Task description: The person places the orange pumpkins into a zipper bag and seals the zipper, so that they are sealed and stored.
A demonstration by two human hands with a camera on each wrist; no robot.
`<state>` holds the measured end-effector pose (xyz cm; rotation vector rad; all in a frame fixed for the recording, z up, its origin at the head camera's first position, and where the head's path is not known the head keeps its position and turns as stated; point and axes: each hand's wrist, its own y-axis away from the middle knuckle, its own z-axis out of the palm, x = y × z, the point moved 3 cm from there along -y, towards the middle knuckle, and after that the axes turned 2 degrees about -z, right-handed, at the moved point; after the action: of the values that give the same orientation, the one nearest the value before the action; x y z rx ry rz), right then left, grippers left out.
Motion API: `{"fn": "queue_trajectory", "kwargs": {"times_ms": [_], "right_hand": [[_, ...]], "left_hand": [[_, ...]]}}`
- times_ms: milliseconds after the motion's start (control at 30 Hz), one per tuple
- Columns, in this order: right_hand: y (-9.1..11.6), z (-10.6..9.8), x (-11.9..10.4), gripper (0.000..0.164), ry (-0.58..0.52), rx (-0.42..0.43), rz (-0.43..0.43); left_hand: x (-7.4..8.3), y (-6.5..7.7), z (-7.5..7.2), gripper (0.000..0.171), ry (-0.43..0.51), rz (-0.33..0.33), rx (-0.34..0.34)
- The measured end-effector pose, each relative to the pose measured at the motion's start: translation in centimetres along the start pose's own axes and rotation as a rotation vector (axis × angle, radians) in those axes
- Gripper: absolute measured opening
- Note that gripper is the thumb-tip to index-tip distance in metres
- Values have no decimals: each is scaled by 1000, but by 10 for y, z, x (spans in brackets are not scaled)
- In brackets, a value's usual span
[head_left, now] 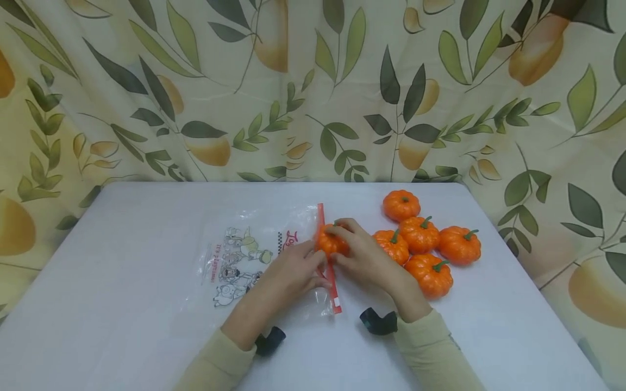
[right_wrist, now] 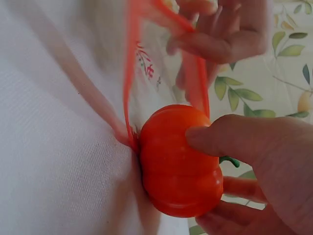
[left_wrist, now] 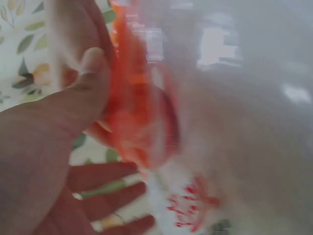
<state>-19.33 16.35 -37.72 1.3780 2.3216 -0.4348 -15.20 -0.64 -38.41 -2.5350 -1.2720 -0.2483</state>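
Observation:
A clear plastic zip bag [head_left: 264,220] with a red strip along its mouth and printed cartoon figures lies flat on the table. My left hand [head_left: 290,269] holds the upper side of that mouth by the red strip [right_wrist: 195,83], and the right wrist view shows the mouth parted. A small orange toy pumpkin [right_wrist: 178,164] with a green stem is in my right hand [head_left: 367,255], thumb on one side and fingers on the other. The pumpkin stands at the bag's mouth, between the two red edges. In the left wrist view, orange shows blurred through the plastic [left_wrist: 142,117].
Several more orange pumpkins [head_left: 419,235] sit grouped on the right of the white table [head_left: 122,260], just beyond my right hand. A curtain [head_left: 313,108] printed with leaves and fruit hangs behind the table. Black wrist-worn devices [head_left: 379,321] show below both hands.

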Motion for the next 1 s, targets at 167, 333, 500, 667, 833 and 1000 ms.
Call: {"fn": "queue_trajectory", "kwargs": {"times_ms": [167,333,500,667,833,1000], "right_hand": [[1,1,2,50,-27,-22,18],[-1,4,0,52,-20,-26,5],[-2,4,-2,51,-16,-25,13],[0,1,-3,51,-10,-6,10],[0,0,-2,52,-4,9,9],[0,0,1,53,3,12,30]], "left_hand": [[8,11,1,43,-19,-112,-183],[19,18,10,79,-33,-215,-328],[23,19,14,97,-98,-223,-314],[20,14,5,78,-98,-177,-211],[18,11,-2,60,-73,-135,-156],[19,10,-1,63,-84,-124,-223]]}}
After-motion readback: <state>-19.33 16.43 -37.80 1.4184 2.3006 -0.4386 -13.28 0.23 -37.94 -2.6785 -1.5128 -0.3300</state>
